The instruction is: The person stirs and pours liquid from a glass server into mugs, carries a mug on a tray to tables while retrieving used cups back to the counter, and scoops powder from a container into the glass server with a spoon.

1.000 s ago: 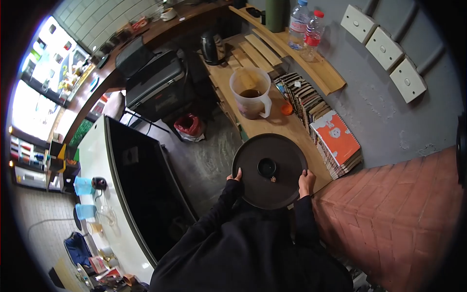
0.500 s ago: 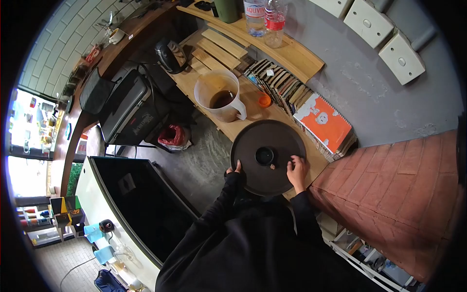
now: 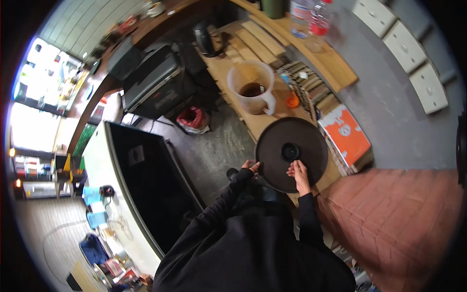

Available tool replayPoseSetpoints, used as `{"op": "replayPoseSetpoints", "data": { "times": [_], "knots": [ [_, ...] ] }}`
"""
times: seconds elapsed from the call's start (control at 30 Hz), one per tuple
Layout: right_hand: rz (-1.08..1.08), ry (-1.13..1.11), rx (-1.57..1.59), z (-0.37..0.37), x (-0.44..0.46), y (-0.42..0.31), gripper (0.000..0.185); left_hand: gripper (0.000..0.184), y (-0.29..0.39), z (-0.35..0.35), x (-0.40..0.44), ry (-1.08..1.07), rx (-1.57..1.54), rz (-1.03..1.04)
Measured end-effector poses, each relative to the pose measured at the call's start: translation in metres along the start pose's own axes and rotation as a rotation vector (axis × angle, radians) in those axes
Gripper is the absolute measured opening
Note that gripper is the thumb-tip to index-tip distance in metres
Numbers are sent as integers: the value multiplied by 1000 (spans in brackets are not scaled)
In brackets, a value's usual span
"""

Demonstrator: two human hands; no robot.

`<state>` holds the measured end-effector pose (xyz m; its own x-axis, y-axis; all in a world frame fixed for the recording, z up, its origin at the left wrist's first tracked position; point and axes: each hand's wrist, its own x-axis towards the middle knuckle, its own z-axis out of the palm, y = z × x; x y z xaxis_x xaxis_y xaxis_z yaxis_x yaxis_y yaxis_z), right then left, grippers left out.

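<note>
A round dark brown tray (image 3: 272, 141) rests on the wooden bench, partly over its front edge. Near the tray's middle stands a small black cup (image 3: 290, 152). At the tray's left rim, my left hand (image 3: 251, 166) is closed on the edge with its thumb near the top. My right hand (image 3: 300, 176) is over the tray just below the cup, fingers curled together in a pinch. What lies between those fingertips is hidden. The small brown piece that lay beside the cup no longer shows.
Behind the tray stands a clear plastic jug (image 3: 250, 85) with dark liquid. An orange cap (image 3: 292, 101), a row of books and an orange notebook (image 3: 344, 134) lie to its right. A brick ledge (image 3: 389, 209) borders the right; a bin (image 3: 193, 119) stands on the floor.
My right hand has moved from the tray's right side in beside the cup, and its fingers have closed. The brown piece has gone from view. The whole view has shifted.
</note>
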<state>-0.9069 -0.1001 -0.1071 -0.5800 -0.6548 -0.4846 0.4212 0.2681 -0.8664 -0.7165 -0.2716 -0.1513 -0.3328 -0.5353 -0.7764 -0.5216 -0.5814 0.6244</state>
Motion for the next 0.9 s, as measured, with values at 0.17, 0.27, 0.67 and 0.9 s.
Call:
{"op": "replayPoseSetpoints", "data": {
  "times": [0.17,0.27,0.67,0.9],
  "knots": [
    [-23,-81,8,15,-2,2,26,38,-35,-59,-35,7,-392,87],
    [17,-237,-62,43,-6,-6,27,30,-50,-92,-65,116,-512,176],
    [80,-1156,-405,351,-111,-20,25,24,-158,-214,-223,647,-844,637],
    [159,-1654,-537,497,-255,59,28,24,-260,-293,-323,1120,-958,718]
  ]
}}
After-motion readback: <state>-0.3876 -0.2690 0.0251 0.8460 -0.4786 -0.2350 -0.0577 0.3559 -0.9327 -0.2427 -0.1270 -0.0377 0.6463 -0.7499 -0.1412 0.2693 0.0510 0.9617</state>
